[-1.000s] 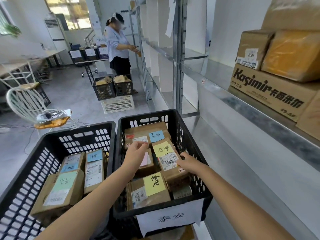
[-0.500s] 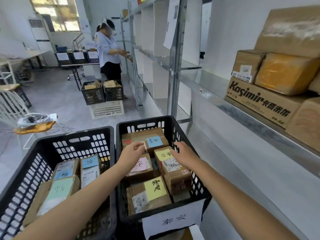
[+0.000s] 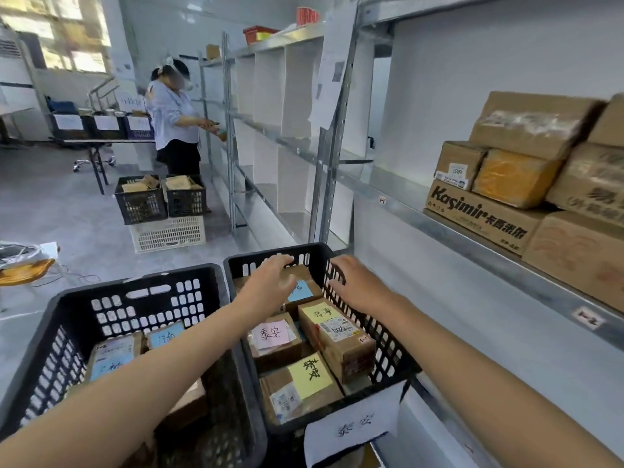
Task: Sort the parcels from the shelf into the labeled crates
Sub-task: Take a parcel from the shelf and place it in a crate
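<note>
A: What takes up the right side?
B: A metal shelf, with brown shelf parcels stacked on it.
A: And below?
B: Two black crates side by side. The right crate, paper-labelled in front, holds sorted parcels with coloured notes. The left crate holds a few more.
A: The hands?
B: The left hand and right hand hover over the right crate's far end, fingers relaxed, grasping nothing.

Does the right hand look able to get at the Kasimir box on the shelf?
Probably yes: the right hand is open and empty, and the Kasimir box sits at the shelf's open front edge.
</note>
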The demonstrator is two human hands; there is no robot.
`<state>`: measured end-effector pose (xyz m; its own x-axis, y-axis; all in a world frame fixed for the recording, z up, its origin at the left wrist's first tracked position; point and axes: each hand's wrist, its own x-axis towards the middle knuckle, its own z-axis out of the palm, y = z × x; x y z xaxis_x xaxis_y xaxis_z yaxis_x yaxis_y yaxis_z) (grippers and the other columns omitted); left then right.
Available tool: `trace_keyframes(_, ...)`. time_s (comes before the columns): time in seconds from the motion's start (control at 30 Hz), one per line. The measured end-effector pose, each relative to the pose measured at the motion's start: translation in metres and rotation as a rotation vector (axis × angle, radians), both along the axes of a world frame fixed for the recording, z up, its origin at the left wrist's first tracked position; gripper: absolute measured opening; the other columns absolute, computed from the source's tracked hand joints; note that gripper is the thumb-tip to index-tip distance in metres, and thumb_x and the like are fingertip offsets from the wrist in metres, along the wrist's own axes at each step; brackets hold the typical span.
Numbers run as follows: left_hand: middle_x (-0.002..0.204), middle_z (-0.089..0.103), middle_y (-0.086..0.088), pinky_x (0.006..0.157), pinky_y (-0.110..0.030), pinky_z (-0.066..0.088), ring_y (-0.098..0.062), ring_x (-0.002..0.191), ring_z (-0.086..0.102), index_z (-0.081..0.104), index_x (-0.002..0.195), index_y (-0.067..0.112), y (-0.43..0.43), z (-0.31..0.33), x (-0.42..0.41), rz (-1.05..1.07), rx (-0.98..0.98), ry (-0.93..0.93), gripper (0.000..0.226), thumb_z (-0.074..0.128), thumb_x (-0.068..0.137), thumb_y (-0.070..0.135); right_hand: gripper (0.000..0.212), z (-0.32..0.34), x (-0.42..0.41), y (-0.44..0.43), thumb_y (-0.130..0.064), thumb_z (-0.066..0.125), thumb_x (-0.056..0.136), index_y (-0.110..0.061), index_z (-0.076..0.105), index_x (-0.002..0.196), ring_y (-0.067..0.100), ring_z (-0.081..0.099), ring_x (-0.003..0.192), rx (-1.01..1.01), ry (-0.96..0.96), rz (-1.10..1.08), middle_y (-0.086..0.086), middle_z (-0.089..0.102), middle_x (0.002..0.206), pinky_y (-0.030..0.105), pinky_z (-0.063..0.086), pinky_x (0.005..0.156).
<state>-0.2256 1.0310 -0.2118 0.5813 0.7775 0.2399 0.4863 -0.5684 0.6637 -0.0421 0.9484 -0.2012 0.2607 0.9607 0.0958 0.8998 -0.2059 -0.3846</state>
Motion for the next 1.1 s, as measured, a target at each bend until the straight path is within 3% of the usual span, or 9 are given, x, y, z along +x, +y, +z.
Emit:
trace_keyframes(0.17, 0.155, 0.037, 0.001, 0.119, -0.036, 0.018, -0.015, 0.144, 0.031, 0.038, 0.149, 0.017, -0.016, 0.009, -0.016, -0.116, 0.102, 0.061, 0.051, 0.051, 0.101, 0.027, 0.055, 0.015, -0.023, -0.024, -0.028, 0.061, 0.097, -0.012, 0.042, 0.146, 0.021, 0.049, 0.127, 0.033, -0.015, -0.061, 0.003, 0.042, 0.146, 0.034, 0.041, 0.103)
trace_keyframes(0.27, 0.155, 0.037, -0.001, 0.118, -0.033, 0.024, -0.015, 0.143, 0.032, 0.036, 0.15, 0.016, -0.023, 0.016, -0.022, -0.189, 0.173, 0.042, 0.054, 0.053, 0.1, 0.027, 0.054, 0.022, -0.038, -0.047, -0.024, 0.061, 0.097, -0.013, 0.042, 0.145, 0.02, 0.05, 0.125, 0.079, -0.021, -0.117, 0.003, 0.044, 0.143, 0.027, 0.038, 0.097)
trace_keyframes(0.37, 0.152, 0.04, -0.001, 0.111, -0.025, 0.027, -0.015, 0.139, 0.037, 0.038, 0.148, 0.014, -0.034, 0.021, -0.022, -0.244, 0.17, -0.037, 0.053, 0.054, 0.099, 0.026, 0.053, 0.02, -0.05, -0.079, -0.024, 0.059, 0.098, -0.013, 0.04, 0.146, 0.021, 0.048, 0.128, 0.091, -0.044, -0.188, 0.003, 0.042, 0.145, 0.028, 0.037, 0.102)
trace_keyframes(0.5, 0.157, 0.034, -0.001, 0.116, -0.031, 0.025, -0.016, 0.144, 0.031, 0.036, 0.15, 0.016, -0.057, 0.023, -0.01, -0.309, 0.191, -0.049, 0.055, 0.054, 0.099, 0.029, 0.059, 0.029, -0.048, -0.126, -0.028, 0.057, 0.099, -0.012, 0.034, 0.151, 0.022, 0.04, 0.137, 0.053, -0.104, -0.278, 0.003, 0.035, 0.153, 0.034, 0.033, 0.114)
trace_keyframes(0.7, 0.159, 0.03, 0.001, 0.12, -0.036, 0.024, -0.016, 0.146, 0.028, 0.034, 0.151, 0.016, -0.1, 0.045, 0.018, -0.503, 0.21, -0.08, 0.056, 0.051, 0.1, 0.032, 0.051, 0.066, -0.033, -0.194, -0.015, 0.046, 0.103, -0.012, 0.033, 0.152, 0.022, 0.035, 0.141, 0.103, -0.16, -0.471, 0.002, 0.031, 0.157, 0.032, 0.029, 0.114)
trace_keyframes(1.0, 0.154, 0.037, -0.004, 0.114, -0.027, 0.024, -0.018, 0.142, 0.032, 0.038, 0.148, 0.01, -0.199, 0.076, 0.079, -0.771, 0.248, -0.173, 0.052, 0.051, 0.1, 0.028, 0.048, 0.118, -0.026, -0.307, -0.013, 0.042, 0.104, -0.015, 0.033, 0.151, 0.025, 0.041, 0.135, 0.194, -0.225, -0.768, -0.002, 0.025, 0.159, 0.036, 0.039, 0.104)
trace_keyframes(1.1, 0.148, 0.043, -0.004, 0.108, -0.026, 0.031, -0.019, 0.137, 0.039, 0.043, 0.143, 0.011, -0.226, 0.096, 0.098, -0.85, 0.252, -0.227, 0.048, 0.053, 0.099, 0.028, 0.049, 0.131, -0.026, -0.343, -0.014, 0.042, 0.104, -0.015, 0.032, 0.152, 0.023, 0.053, 0.119, 0.187, -0.266, -0.865, -0.003, 0.026, 0.158, 0.037, 0.049, 0.093)
